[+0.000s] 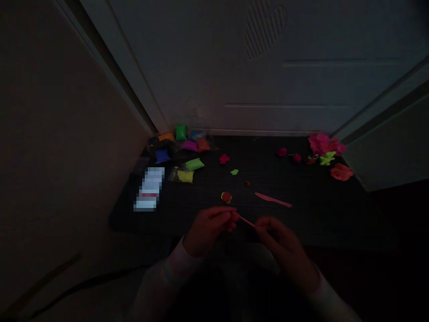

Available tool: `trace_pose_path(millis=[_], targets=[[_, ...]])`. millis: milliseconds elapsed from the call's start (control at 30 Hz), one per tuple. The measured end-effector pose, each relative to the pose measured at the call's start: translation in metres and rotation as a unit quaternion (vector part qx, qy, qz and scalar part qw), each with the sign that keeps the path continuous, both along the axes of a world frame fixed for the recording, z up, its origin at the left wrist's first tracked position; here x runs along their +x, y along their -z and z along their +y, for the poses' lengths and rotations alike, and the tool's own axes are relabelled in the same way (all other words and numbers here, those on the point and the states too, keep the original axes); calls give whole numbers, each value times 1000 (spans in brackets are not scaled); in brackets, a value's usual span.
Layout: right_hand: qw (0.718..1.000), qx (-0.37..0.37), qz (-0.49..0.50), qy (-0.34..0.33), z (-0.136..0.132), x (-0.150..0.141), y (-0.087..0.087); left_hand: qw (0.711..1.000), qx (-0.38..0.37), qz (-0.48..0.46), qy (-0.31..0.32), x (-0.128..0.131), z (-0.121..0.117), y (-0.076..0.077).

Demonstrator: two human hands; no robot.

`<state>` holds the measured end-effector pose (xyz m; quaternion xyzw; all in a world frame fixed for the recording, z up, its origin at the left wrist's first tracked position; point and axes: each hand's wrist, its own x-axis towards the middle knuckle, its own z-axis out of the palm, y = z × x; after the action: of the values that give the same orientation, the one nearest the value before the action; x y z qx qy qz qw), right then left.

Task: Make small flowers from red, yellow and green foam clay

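Observation:
My right hand (pixel 283 243) is closed around one end of a thin pink stick (pixel 247 221), which slants up to the left. The stick's other end meets the fingertips of my left hand (pixel 212 228). Those left fingers are pressed together, and what lies between them is hidden in the dim light. Just beyond my left hand, a red disc (pixel 226 197) with a yellow-green edge lies on the dark table (pixel 201 201). A pink plastic knife (pixel 273 200) rests on the table past my right hand. Near it are a small brownish-red lump (pixel 247 183) and a light green leaf-like piece (pixel 234 171).
Bags of coloured clay (pixel 194 164) lie at the back left, near a blurred bright phone-like screen (pixel 149 189). A pink flower-shaped piece (pixel 224 159) sits mid-table. Pink flowers (pixel 323 144), a yellow-green figure (pixel 327 158) and a coral flower (pixel 342 171) stand right. A white door (pixel 254 89) rises behind.

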<state>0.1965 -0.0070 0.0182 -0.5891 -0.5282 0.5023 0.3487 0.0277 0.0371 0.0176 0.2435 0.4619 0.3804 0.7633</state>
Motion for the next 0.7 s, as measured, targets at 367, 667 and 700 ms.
trace_pose_path(millis=[367,667,700], targets=[[998,35,-47,33,3,12,14,993,57,100,-3,-6,2,5],[911,186,-361,67,54,77,46,973,105,206,-22,-27,8,16],[908,191,-369,57,59,81,48,972,107,209,-28,-28,9,18]])
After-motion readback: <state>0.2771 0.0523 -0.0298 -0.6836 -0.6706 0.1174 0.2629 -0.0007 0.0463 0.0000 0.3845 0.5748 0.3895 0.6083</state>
